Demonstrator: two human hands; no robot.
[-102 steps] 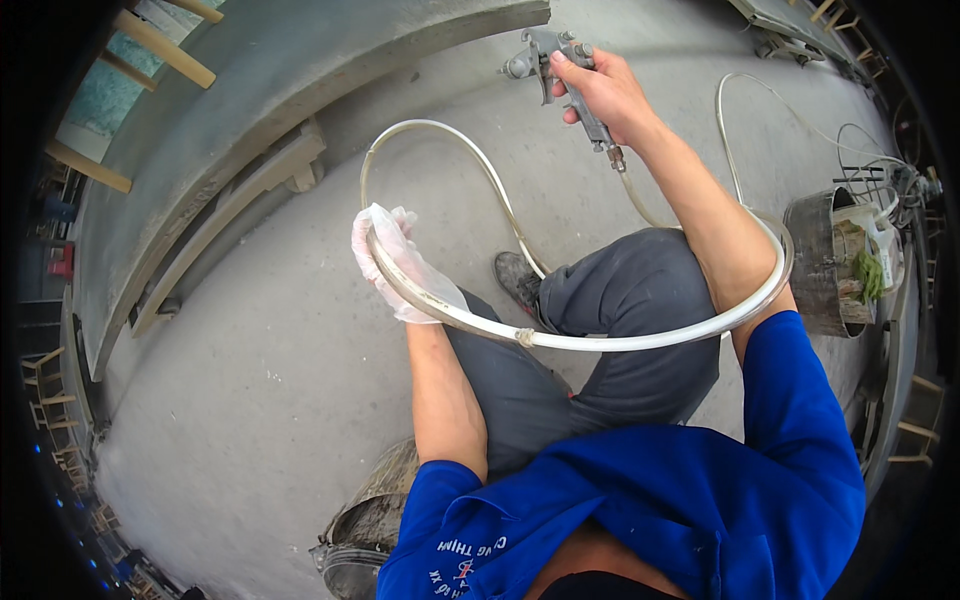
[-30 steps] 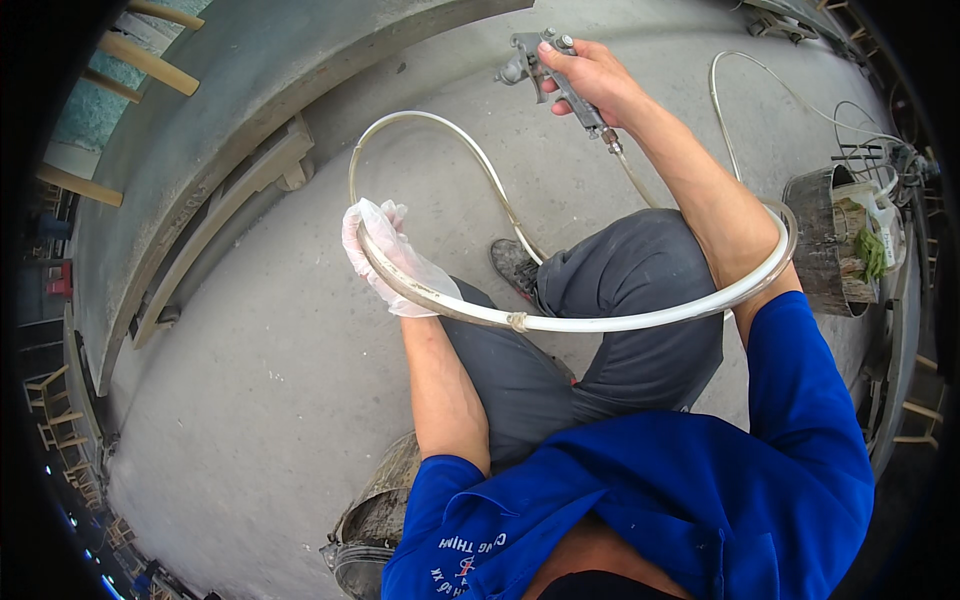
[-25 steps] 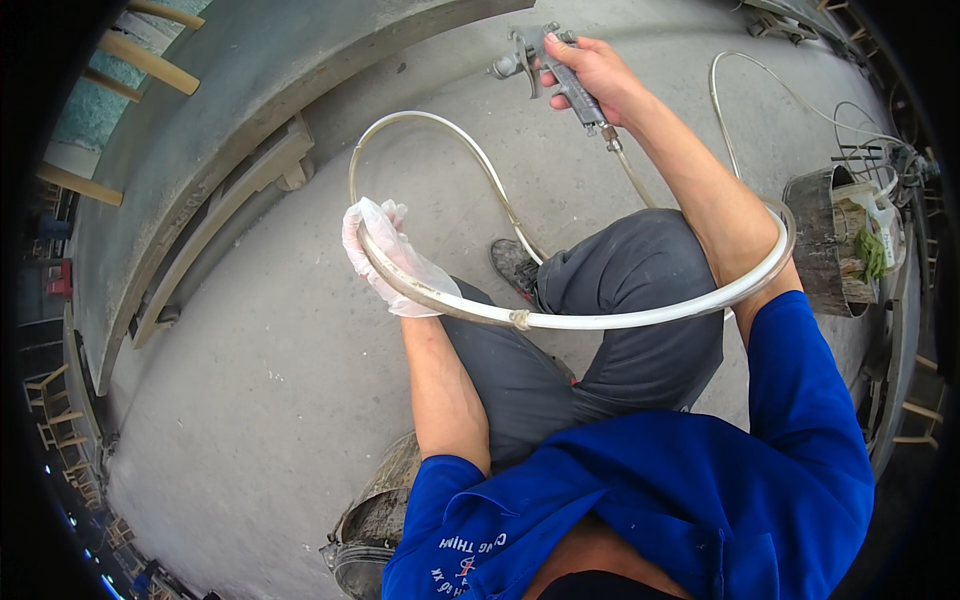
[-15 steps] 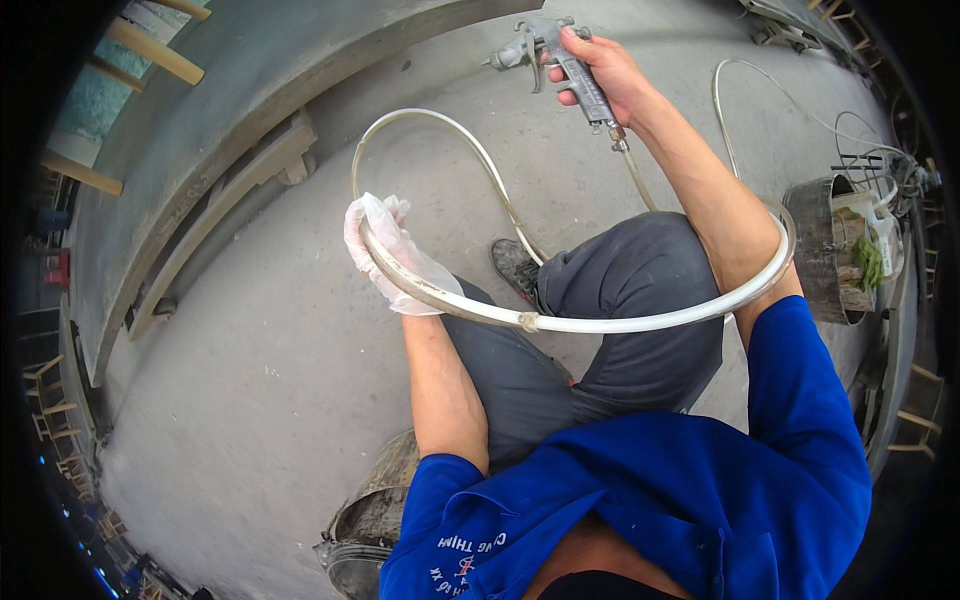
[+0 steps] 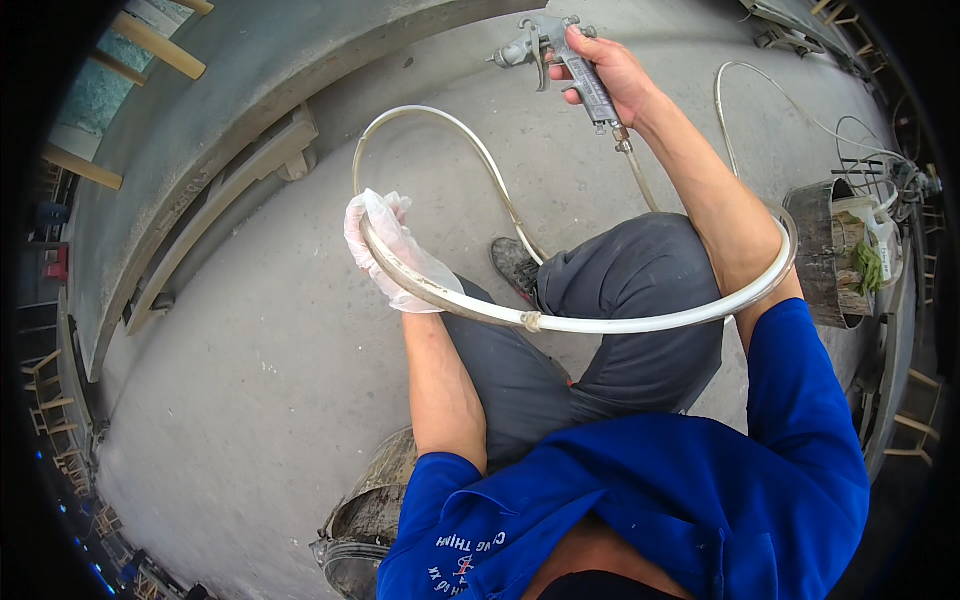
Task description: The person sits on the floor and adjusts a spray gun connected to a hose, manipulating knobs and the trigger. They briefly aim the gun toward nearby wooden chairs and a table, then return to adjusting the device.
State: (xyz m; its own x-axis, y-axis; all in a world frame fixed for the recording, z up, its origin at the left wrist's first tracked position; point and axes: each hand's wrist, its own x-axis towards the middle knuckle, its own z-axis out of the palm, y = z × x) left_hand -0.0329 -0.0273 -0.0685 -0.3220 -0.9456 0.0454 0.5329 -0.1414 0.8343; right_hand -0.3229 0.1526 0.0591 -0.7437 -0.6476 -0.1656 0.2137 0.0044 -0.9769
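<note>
1. Spray gun (image 5: 550,38): grey metal, upper ctr, a bit R of mid, held out in air past R knee, over concrete floor (image 5: 250,350).
2. Gun aim: nozzle (image 5: 508,54) pts to person's L, dipped slightly twd pic bottom. Barrel's long axis approx. side to side; grip (image 5: 592,95) slants from gun body down & R, hose fitting at its low end.
3. R hand (image 5: 615,78): bare, closed round grip, thumb up at back of gun body, fingers wrapped in front. Trigger (image 5: 543,72) visible by fingers; can't tell if squeezed.
4. Hose (image 5: 640,324): clear run drops from grip & goes behind knee. White/clear loop crosses lap, w/ a tied joint (image 5: 532,321) approx. mid-lap, & bends round R arm nr elbow.
5. L hand (image 5: 385,250): in thin see-thru glove (image 5: 432,280), partly closed w/ hose lying along palm; grip tightness can't tell, glove blurs fingers. Past it, hose arcs up & back twd shoe (image 5: 515,268).
6. Around: grey trousers (image 5: 650,265), blue shirt (image 5: 640,490); grey bench (image 5: 300,60) upper L w/ wood legs (image 5: 160,45) sticking out over it; grimy bucket (image 5: 812,250) far R w/ green stuff at rim, 2nd container (image 5: 375,500) lower L of ctr.
</note>
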